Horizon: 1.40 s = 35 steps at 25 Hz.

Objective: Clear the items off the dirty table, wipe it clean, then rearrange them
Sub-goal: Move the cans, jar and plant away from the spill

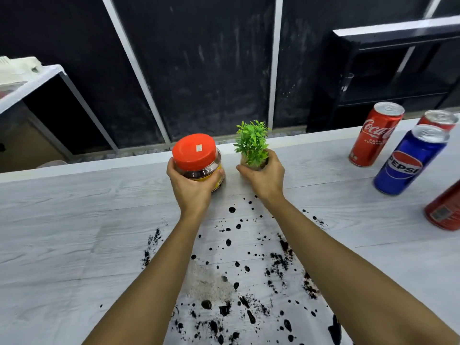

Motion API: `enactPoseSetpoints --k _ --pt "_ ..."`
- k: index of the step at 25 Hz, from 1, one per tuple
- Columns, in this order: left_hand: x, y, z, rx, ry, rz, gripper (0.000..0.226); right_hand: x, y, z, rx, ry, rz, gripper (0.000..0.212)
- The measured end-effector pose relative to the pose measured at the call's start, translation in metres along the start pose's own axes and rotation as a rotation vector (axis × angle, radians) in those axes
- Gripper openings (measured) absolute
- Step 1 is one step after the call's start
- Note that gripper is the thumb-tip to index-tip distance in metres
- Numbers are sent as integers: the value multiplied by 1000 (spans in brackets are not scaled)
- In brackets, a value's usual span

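My left hand [193, 186] grips a clear jar with a red lid [194, 151] near the far edge of the pale wood-grain table [62, 232]. Beside it, my right hand [265, 175] is curled round the small pot of a green artificial plant [252, 140]; the pot is mostly hidden by my fingers. Black splatters and dark crumbs [239, 282] cover the table's middle between my forearms, with a patch of pale grit [206, 282]. Whether jar and plant touch the table I cannot tell.
At the right stand a red Coca-Cola can [373, 135], a blue Pepsi can [408, 160], another red can [439, 119] behind it and a red can [445, 210] at the frame edge. A black shelf [388, 70] and a white-framed stand [32, 83] lie beyond the table.
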<state>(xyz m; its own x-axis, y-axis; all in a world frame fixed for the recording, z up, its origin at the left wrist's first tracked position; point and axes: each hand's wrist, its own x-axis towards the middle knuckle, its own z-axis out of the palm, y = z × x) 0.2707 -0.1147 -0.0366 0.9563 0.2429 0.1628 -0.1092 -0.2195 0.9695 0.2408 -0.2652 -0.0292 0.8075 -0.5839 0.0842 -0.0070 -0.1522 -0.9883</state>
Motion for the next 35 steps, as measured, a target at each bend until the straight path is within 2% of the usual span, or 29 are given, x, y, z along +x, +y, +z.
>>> enactPoseSetpoints --k 7,13,19,23,25,30,33,35 --pt "-24 39 95 -69 -220 29 109 18 7 -110 -19 225 18 62" --pt "-43 53 173 -57 -336 28 112 46 19 -156 -65 300 36 63" --pt "-41 44 199 -23 -362 40 114 58 35 -158 -86 274 33 67" --pt "-44 46 188 -33 -455 -4 122 51 39 -162 -168 153 45 92" --pt "-52 52 172 -7 -493 0 111 32 37 -166 -258 136 53 89" --pt "-90 49 109 178 -412 91 63 -60 24 -177 -438 97 -85 34" --pt "-122 43 58 214 -479 178 32 -134 18 -165 -498 -32 -153 27" --pt "-145 38 22 227 -506 203 23 -182 18 -150 -531 -106 -224 27"
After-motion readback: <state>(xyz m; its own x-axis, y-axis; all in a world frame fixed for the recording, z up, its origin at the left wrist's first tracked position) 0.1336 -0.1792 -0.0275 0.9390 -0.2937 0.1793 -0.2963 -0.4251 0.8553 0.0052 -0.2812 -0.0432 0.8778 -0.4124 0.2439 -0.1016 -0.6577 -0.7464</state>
